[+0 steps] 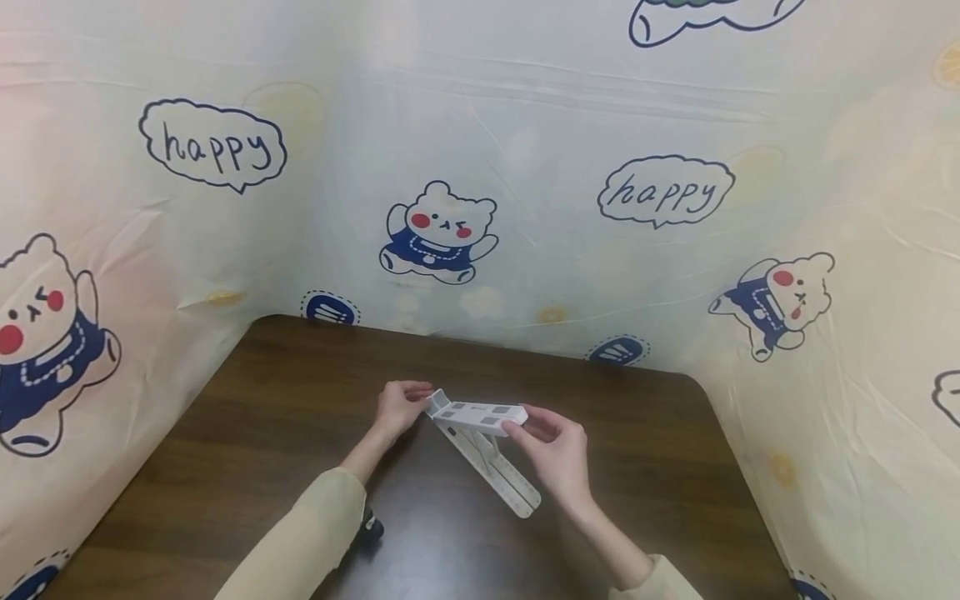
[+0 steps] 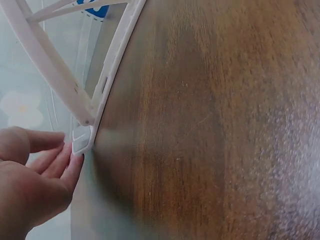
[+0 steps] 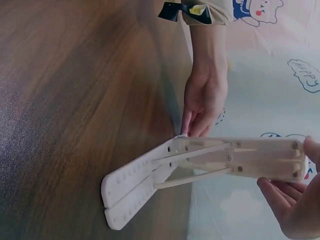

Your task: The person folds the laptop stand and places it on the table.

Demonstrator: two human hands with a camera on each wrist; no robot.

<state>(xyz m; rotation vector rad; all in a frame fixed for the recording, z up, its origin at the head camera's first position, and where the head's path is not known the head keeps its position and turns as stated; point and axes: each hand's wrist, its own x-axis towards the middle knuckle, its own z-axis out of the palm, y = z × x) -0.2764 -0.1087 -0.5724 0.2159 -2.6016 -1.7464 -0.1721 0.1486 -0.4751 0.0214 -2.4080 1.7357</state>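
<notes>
A white folding stand point(image 1: 487, 467) rests on the table with its upper arm point(image 1: 480, 412) raised at an angle above its base. My right hand point(image 1: 558, 454) pinches the free end of that arm between thumb and fingers. At the hinged end, my left hand point(image 1: 397, 408) has its fingertips against the small end lip point(image 2: 81, 140). Two thin struts point(image 3: 195, 177) link the arm to the perforated base point(image 3: 130, 192), as the right wrist view shows.
The brown wooden table point(image 1: 300, 392) lies under the stand. Behind it and at both sides hangs a pale curtain point(image 1: 525, 275) printed with bears and the word happy. A black strap piece point(image 1: 370, 529) shows beside the left sleeve point(image 1: 315, 517).
</notes>
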